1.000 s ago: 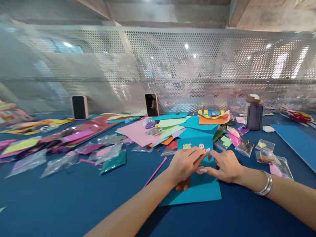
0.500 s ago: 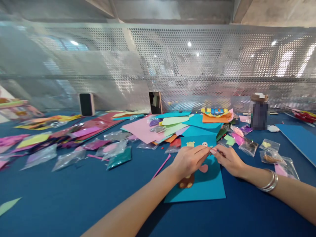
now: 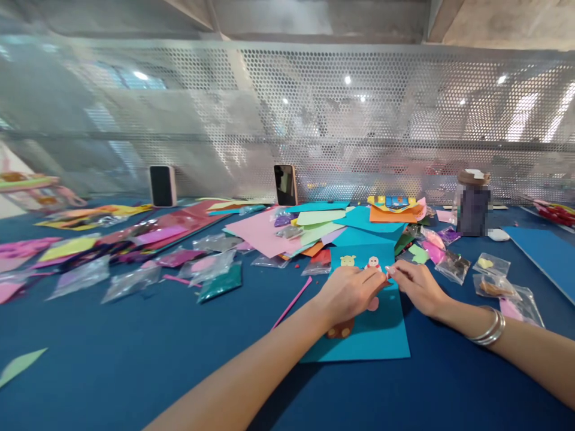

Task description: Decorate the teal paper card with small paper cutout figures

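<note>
Person's left hand (image 3: 345, 294) is palm-down over the middle of a blue sheet (image 3: 380, 342) on the counter (image 3: 179, 371), fingers pointing toward the right hand (image 3: 418, 288); tbh can't tell if they're gripping anything. Right hand's just beside it at the sheet's R edge, thumb + index close together near a tiny reddish bit (image 3: 389, 275), can't tell if it's actually pinched. Up top on the sheet there's a yellow animal head (image 3: 347, 261) w/ a pink face (image 3: 373, 262) next to it, plus a pink blob (image 3: 372, 304) lower down & a brown shape (image 3: 341, 329), partly hidden by the left arm. Pink strip (image 3: 291, 302) lies L of the sheet.
</note>
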A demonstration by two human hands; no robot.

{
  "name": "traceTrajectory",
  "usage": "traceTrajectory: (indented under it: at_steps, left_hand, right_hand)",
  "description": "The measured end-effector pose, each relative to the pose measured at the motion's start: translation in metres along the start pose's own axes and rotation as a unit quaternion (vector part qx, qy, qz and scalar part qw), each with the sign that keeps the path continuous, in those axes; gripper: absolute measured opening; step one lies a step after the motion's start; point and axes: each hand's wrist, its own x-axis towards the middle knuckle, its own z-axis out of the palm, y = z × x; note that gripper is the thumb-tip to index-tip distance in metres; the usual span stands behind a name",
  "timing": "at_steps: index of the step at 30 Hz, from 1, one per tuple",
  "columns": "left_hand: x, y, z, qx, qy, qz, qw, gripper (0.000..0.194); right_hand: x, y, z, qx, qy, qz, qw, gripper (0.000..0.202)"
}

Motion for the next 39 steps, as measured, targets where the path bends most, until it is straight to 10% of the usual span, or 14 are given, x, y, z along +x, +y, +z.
traceTrajectory:
  at_steps: [24, 29, 36, 39]
  left_hand:
    - [0.005, 0.009, -0.001, 0.041, -0.005, -0.017, 0.999, 0.030]
    - [0.005, 0.007, -0.001, 0.032, 0.025, -0.008, 0.999, 0.029]
    - [0.007, 0.017, -0.008, -0.074, 0.057, -0.117, 0.989, 0.033]
    - [0.008, 0.024, -0.012, -0.101, 0.028, -0.140, 0.985, 0.034]
  right_hand:
    - [-0.009, -0.005, -0.003, -0.130, -0.076, -0.140, 0.979, 0.043]
    - [-0.012, -0.007, -0.003, -0.201, 0.023, -0.130, 0.971, 0.038]
    - [-0.022, -0.016, 0.005, -0.344, 0.112, -0.444, 0.820, 0.036]
    - [-0.024, -0.020, 0.008, -0.331, 0.116, -0.469, 0.810, 0.040]
